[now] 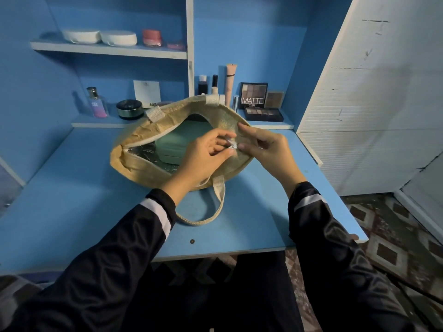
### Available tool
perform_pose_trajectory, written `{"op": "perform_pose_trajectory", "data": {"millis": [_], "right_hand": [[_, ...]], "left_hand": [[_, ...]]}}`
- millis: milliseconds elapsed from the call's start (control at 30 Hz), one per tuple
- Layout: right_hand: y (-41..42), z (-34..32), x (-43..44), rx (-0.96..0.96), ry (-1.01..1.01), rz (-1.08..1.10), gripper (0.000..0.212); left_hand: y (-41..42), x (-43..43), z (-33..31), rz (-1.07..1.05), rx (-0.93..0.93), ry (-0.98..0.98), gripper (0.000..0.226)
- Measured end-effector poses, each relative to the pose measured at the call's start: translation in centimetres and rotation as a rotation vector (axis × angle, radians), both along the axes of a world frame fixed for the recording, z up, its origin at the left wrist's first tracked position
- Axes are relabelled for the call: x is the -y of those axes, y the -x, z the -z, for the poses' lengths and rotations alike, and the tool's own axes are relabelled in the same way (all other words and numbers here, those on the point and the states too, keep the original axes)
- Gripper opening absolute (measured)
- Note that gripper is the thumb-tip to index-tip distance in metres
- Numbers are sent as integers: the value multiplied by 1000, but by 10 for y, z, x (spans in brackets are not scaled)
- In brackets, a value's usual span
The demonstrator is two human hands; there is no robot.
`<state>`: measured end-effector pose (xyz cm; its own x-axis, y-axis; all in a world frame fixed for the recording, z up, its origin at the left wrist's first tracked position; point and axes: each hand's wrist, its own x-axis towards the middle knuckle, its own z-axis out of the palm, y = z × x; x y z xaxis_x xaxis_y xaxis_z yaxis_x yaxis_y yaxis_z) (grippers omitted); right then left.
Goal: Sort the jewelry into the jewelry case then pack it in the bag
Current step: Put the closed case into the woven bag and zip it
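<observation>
The mint-green hard jewelry case (171,146) lies inside the tan woven bag (136,140). At the bag's right end the left hand (206,155) pinches the small silver zipper pull (233,146), and the right hand (269,152) pinches the rim beside it. The open mouth runs leftward from there.

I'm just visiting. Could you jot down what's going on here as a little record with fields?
place: blue table, eyeshadow palette on the shelf behind
bag: tan woven bag, lying on the table, mouth open
case: green jewelry case, inside the bag
left hand: pinches the zipper pull
right hand: grips the bag's edge beside the zipper
stage: case packed, bag not yet zipped
</observation>
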<state>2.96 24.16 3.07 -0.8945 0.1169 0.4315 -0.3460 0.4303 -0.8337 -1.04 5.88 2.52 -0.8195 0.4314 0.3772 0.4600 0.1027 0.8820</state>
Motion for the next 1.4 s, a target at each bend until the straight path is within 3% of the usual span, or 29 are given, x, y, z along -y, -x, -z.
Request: {"op": "perform_pose_trajectory", "data": {"millis": [500, 1100, 1400], "right_hand": [[-1, -2, 8, -96, -213, -38, 45], [5, 22, 44, -480, -245, 184, 19], [12, 27, 52, -630, -461, 268, 15]], "left_hand": [[-2, 15, -11, 70, 87, -134, 29], [-3, 31, -14, -42, -21, -135, 25], [-3, 41, -14, -62, -101, -99, 14]]}}
